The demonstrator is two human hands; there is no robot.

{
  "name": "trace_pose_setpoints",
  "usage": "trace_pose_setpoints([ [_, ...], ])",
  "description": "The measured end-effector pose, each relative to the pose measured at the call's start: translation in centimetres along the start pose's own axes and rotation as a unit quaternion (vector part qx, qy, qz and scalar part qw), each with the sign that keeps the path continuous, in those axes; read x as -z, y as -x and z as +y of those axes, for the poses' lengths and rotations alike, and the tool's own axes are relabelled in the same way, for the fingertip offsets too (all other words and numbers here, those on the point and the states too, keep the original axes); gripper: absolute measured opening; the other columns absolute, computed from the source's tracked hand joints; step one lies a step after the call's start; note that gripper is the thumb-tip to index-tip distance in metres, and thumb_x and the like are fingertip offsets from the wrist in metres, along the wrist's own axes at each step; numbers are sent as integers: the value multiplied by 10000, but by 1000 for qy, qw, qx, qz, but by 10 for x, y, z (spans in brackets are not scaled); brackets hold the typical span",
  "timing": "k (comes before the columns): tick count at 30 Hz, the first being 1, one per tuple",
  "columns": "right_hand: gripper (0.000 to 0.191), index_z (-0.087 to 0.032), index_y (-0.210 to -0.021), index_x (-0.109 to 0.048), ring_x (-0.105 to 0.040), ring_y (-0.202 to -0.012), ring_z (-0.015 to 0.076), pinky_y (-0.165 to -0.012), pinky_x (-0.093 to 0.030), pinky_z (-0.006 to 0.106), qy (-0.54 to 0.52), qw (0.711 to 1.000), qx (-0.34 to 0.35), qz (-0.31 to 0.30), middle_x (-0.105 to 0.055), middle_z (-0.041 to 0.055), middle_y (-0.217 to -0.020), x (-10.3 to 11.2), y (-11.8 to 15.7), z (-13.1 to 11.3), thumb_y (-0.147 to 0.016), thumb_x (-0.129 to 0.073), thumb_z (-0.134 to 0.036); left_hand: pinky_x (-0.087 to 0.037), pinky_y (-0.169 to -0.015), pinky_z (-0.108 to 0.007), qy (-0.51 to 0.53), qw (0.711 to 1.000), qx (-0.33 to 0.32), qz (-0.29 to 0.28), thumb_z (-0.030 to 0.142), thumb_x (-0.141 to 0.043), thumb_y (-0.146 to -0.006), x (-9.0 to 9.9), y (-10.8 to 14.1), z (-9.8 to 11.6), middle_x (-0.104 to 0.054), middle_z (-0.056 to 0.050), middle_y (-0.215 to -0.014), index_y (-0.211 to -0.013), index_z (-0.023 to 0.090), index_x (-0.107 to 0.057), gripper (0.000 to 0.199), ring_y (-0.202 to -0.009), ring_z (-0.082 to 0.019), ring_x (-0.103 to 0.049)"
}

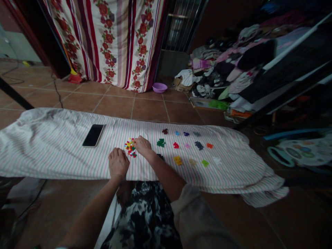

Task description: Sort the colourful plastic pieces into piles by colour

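Observation:
A mixed pile of small red, yellow, green and white pieces [130, 147] lies on the striped cloth [64, 155]. My right hand [142, 144] is at the pile's right edge, fingers closed together at the pieces; what they hold, if anything, is too small to make out. My left hand [118, 162] rests on the cloth just left of and below the pile, its fingers curled in. Right of my hands, small single-colour heaps lie in rows, among them dark green [161, 142], red [176, 145], yellow [178, 160] and orange [210, 146]. My right forearm partly covers a black heap [160, 157].
A phone [93, 135] lies on the cloth left of my hands. Beyond the cloth-covered surface are a purple basin [159, 88], a floral curtain [111, 41] and a large pile of clothes [228, 65]. Dark poles slant in at both sides.

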State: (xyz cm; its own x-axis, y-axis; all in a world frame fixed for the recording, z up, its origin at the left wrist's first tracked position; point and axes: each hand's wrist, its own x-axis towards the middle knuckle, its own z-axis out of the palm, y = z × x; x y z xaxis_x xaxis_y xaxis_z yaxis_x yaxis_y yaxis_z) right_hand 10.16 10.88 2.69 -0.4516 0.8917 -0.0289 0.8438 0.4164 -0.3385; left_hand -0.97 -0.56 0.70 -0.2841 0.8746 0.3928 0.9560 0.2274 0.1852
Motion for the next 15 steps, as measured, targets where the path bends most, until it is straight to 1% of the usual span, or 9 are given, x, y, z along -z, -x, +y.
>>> trace_pose_setpoints([
  [3, 207, -230, -972, -714, -629, -863, 194, -680, -440, 272, 12, 1000, -4, -17, -652, 81, -1030, 2, -7, -4, -878, -537, -286, -352, -819, -367, -5, 1000, -4, 1, 221, -334, -896, -1, 0, 0, -547, -112, -921, -872, 153, -535, 213, -904, -231, -504],
  [7, 210, -228, -939, -706, -636, -846, 189, -659, -432, 262, -15, 1000, -25, -6, -670, 73, -999, 0, -7, -4, -883, -510, -277, -355, -812, -360, -15, 1000, -8, 9, 216, -338, -899, -2, 0, -1, -555, -102, -917, -880, 151, -536, 209, -899, -226, -505],
  [10, 188, -234, -912, -693, -633, -843, 167, -664, -431, 236, -57, 998, -35, 20, -681, 47, -971, -1, -1, -2, -875, -521, -301, -354, -806, -357, -18, 1000, -11, 12, 217, -346, -899, -1, 1, -1, -558, -96, -909, -888, 148, -542, 208, -891, -223, -505],
  [15, 158, -248, -878, -670, -645, -844, 147, -699, -452, 219, -157, 983, -30, 92, -705, 11, -924, -3, 13, 0, -872, -530, -323, -356, -812, -355, -17, 1000, -8, 6, 223, -360, -894, 1, 0, 1, -557, -100, -914, -892, 146, -546, 202, -889, -222, -505],
])
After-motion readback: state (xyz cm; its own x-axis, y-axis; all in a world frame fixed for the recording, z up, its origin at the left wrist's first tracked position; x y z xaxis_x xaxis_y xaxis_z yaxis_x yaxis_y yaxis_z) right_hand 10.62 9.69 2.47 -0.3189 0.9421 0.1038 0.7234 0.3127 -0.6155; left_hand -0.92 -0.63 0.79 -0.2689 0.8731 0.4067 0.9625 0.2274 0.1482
